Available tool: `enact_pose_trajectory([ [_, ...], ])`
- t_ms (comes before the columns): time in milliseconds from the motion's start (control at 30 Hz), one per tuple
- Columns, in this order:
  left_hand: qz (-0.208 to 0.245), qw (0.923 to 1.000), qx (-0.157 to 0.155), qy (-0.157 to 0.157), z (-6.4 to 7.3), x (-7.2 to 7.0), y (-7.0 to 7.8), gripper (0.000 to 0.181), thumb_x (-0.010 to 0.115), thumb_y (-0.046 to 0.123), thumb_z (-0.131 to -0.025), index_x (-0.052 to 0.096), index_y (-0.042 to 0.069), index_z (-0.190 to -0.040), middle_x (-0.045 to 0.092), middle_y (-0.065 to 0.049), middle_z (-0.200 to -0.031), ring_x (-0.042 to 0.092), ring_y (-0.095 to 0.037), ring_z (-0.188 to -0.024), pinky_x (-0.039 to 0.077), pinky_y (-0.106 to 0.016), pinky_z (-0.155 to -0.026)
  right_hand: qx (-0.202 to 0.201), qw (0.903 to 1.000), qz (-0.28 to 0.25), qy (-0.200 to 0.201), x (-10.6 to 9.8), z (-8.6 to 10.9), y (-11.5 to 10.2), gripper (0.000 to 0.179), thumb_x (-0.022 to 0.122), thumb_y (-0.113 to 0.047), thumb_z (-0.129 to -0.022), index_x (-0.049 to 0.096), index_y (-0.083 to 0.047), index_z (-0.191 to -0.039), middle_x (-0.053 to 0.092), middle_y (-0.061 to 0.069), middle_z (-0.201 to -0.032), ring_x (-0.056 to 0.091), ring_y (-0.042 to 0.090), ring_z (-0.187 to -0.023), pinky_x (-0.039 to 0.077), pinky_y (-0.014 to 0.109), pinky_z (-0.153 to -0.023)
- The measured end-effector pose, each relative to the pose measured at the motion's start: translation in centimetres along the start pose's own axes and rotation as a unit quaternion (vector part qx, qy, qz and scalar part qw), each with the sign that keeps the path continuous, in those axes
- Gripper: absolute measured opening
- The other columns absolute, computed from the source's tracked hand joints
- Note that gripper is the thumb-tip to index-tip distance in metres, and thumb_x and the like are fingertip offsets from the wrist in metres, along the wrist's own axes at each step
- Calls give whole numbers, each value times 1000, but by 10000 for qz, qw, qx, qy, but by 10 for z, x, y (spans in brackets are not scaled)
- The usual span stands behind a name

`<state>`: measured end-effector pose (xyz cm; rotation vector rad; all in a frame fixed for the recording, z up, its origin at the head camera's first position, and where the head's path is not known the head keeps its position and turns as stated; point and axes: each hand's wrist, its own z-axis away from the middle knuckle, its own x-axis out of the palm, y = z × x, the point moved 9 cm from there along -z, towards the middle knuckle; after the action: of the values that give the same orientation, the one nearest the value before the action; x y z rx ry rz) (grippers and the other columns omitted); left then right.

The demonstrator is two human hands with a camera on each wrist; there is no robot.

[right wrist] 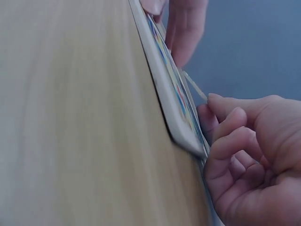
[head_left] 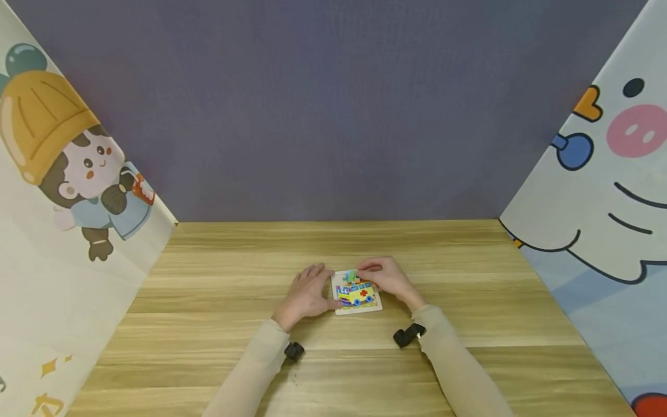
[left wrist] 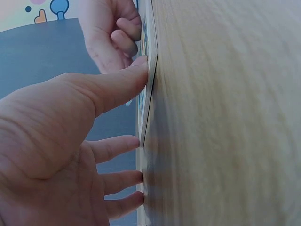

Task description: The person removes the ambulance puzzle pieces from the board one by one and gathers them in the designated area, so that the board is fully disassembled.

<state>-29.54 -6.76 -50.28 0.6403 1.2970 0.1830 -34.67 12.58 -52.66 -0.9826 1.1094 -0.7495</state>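
Note:
A small jigsaw puzzle board (head_left: 359, 311) with a pale frame lies flat on the table, showing a yellow ambulance with a red cross. My left hand (head_left: 307, 293) steadies its left side, thumb on the lower left edge and index fingertip by the upper left corner. In the left wrist view the other fingers of the left hand (left wrist: 51, 141) stretch down to the table. Above the top of the picture, my right hand (head_left: 388, 277) pinches a greenish puzzle piece (head_left: 351, 278). Seen from the right wrist, this thin piece (right wrist: 195, 85) is tilted, its lower edge close to the board.
The wood-grain table (head_left: 234, 255) runs back to a dark grey-blue wall (head_left: 333, 116). Side panels with cartoon drawings stand at left (head_left: 31, 278) and right (head_left: 547, 220). Each wrist carries a small black camera, one on the left (head_left: 294, 351) and one on the right (head_left: 409, 335).

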Motion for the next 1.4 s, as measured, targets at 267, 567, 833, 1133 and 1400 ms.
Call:
enact_pose_trajectory([
  [267, 78, 10000, 28, 27, 1, -1, -1, 82, 84, 48, -89, 53, 12, -156, 33, -21, -173, 25, -44, -162, 16, -65, -133, -24, 9997, -246, 51, -24, 5, 11, 37, 75, -24, -101, 73, 2, -128, 75, 8, -86, 51, 9, -55, 44, 22, -48],
  [567, 93, 9999, 38, -4, 2, 0, 0, 82, 84, 48, -90, 52, 13, -157, 32, -20, -173, 24, -43, -162, 15, -64, -133, 178, 9993, -189, 256, -57, 12, 27, 36, 74, -23, -102, 73, 2, -129, 76, 3, -86, 52, 6, -55, 45, 20, -48],
  [833, 109, 9999, 65, -13, 1, 2, -3, 82, 83, 48, -91, 51, 13, -158, 31, -20, -174, 23, -43, -163, 15, -63, -134, 143, 9986, -90, 495, -90, 17, 39, 39, 71, -17, -103, 68, 8, -132, 78, 4, -93, 53, 4, -57, 46, 19, -50],
  [1133, 94, 9999, 31, -70, 2, 2, -3, 82, 82, 48, -92, 50, 14, -159, 29, -18, -175, 21, -42, -164, 14, -62, -134, 258, 9974, 103, 667, -112, 22, 46, 39, 71, -16, -104, 67, 9, -134, 72, 1, -85, 52, 4, -58, 45, 20, -50],
  [1400, 99, 9999, 56, -14, 2, 2, -2, 81, 83, 48, -91, 51, 13, -158, 31, -19, -174, 23, -43, -163, 15, -62, -134, 380, 9968, 43, 708, -118, 21, 51, 42, 70, -19, -104, 66, 8, -136, 63, -2, -76, 49, 4, -56, 42, 20, -48],
])
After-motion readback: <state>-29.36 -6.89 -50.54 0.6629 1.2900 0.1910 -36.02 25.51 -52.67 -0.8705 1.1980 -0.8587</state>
